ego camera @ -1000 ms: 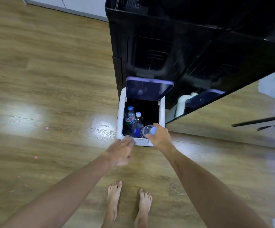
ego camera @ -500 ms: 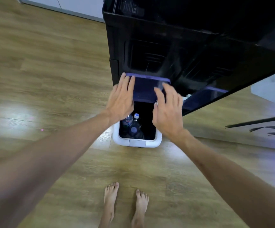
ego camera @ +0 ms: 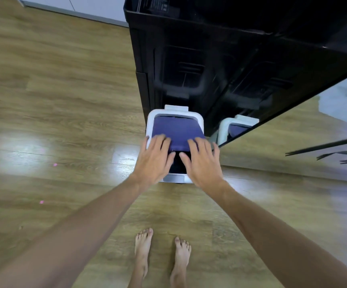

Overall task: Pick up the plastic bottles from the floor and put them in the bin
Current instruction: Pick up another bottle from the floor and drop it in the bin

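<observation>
Purple plastic, the lid (ego camera: pixel 176 132) of a white bin (ego camera: pixel 150 121) comes down under two flat palms as a barefoot person finishes a clear-up on a wooden floor (ego camera: pixel 64 100). The left hand (ego camera: pixel 155 161) and right hand (ego camera: pixel 202 163) lie side by side on the lid's near edge, fingers straight and spread, pressing rather than gripping and holding nothing; a dark gap of the bin's mouth shows between the two thumbs, so the lid is not quite seated. The plastic bottles cannot be seen now, hidden under the lid inside the bin, and none shows on the visible floor. The step in hand looks like the closing of the bin, which would put the task at or near its end; the next move seems to call only for a last even push until the lid sits flush in its white rim, then lifting both hands away. The bin stands on the floor against the foot of a tall black cabinet (ego camera: pixel 210 59), whose glossy side mirrors it. One second ago the lid stood upright, bottles showed in the open bin and the right hand was lowering one in; half a second ago both hands had reached the raised lid.
</observation>
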